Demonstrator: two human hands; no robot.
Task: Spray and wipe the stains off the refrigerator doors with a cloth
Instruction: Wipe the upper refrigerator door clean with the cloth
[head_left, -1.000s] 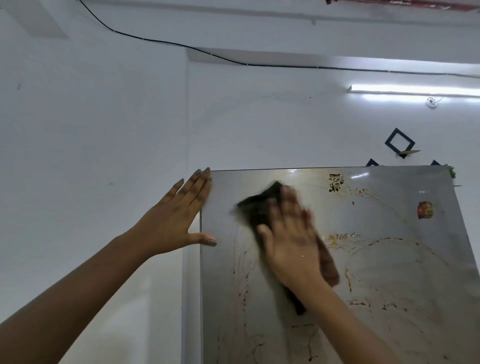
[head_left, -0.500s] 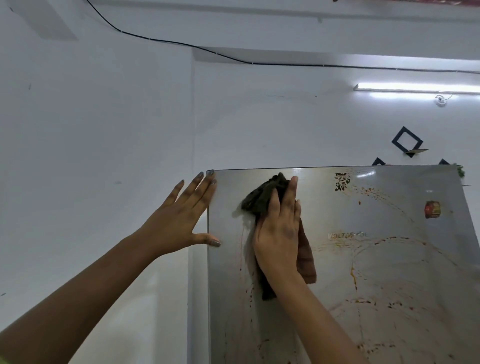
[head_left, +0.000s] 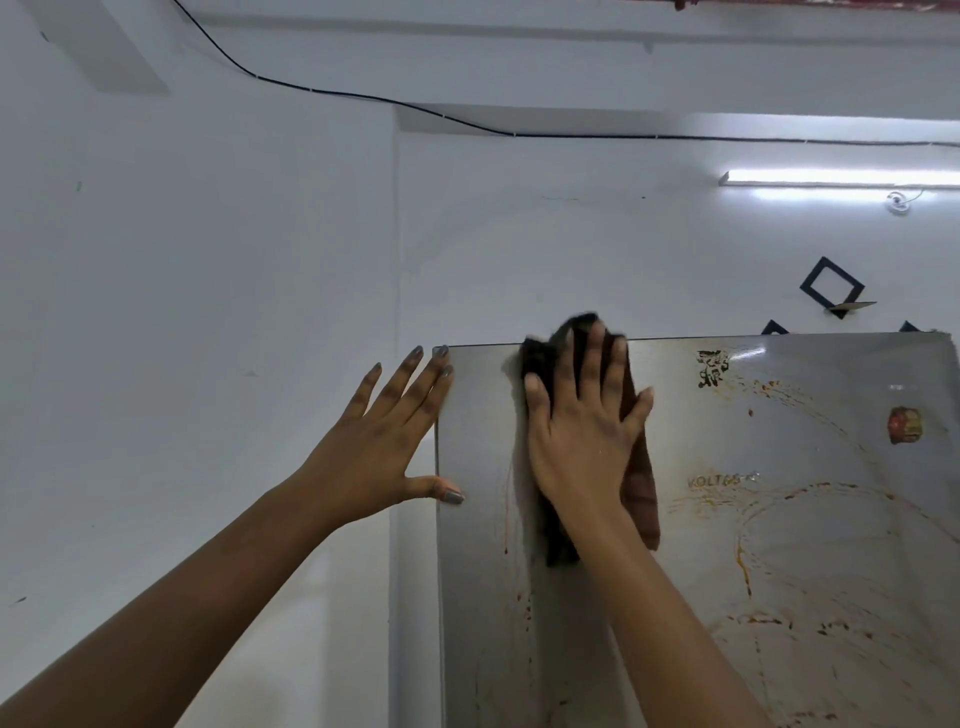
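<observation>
I see the cloth (head_left: 641, 499) pinned under my right hand (head_left: 582, 441).
Flat fingers press it against the refrigerator door (head_left: 779, 545) top; my left hand (head_left: 379, 452), open, braces the door's edge.

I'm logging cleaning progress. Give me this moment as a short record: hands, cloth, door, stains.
right hand: flat, fingers straight, pressing the cloth against the refrigerator door at its top edge
left hand: open, fingers at the door's left edge
cloth: dark, bunched, partly hanging below the palm
stains: reddish-orange streaks right of and below the cloth
</observation>
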